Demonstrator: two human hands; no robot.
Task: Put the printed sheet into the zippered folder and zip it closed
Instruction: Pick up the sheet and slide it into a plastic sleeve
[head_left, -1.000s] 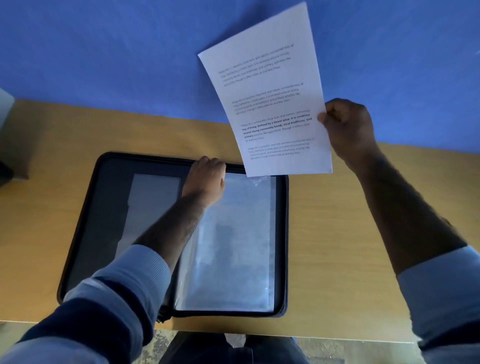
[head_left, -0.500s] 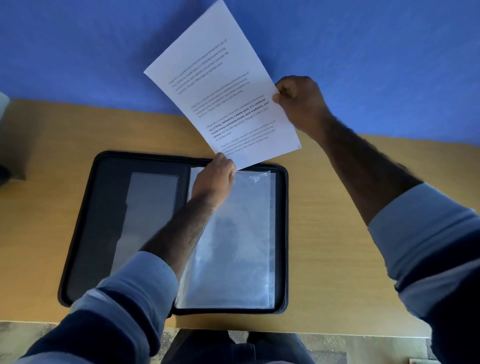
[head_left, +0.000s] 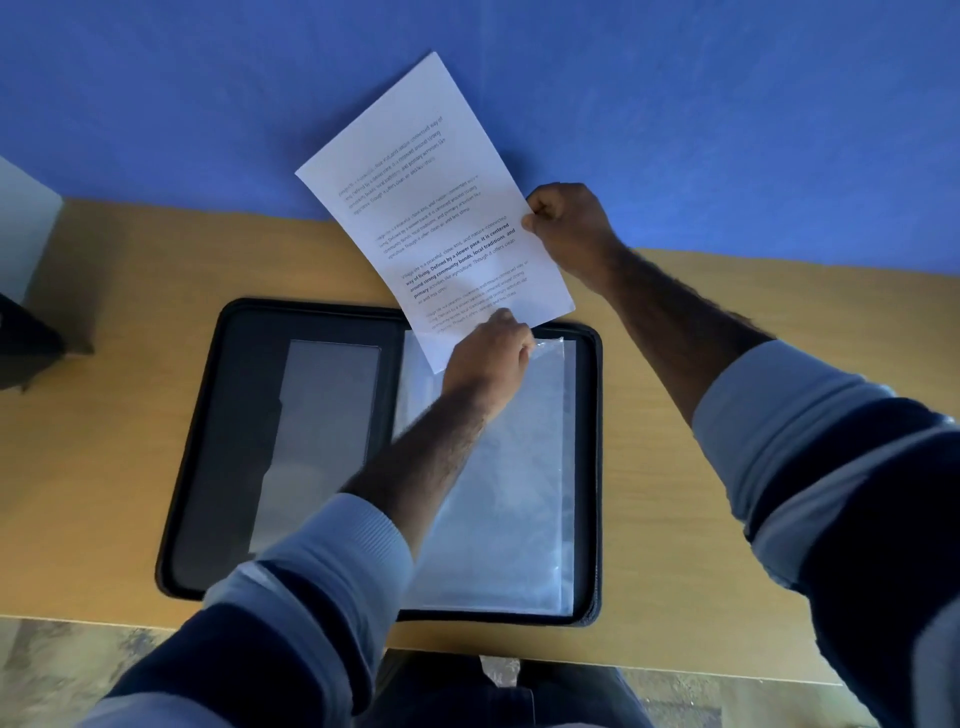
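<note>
A black zippered folder (head_left: 234, 415) lies open flat on the wooden table, with a grey pocket on its left half and clear plastic sleeves (head_left: 514, 493) on its right half. The white printed sheet (head_left: 426, 208) hangs tilted above the folder's far edge. My right hand (head_left: 569, 228) pinches the sheet's right edge. My left hand (head_left: 491, 356) is closed at the top of the clear sleeves, where the sheet's lower edge meets them. Its fingers are hidden, so I cannot tell whether they hold the sleeve, the sheet or both.
The wooden table (head_left: 675, 467) runs along a blue wall (head_left: 727, 104). A dark object (head_left: 26, 338) and a pale box (head_left: 21, 223) stand at the far left. The table's near edge lies just below the folder, with floor and my legs beyond it.
My right hand has carried the sheet left and down toward the folder. Its lower edge now meets my left hand, which shifted right along the top of the sleeves.
</note>
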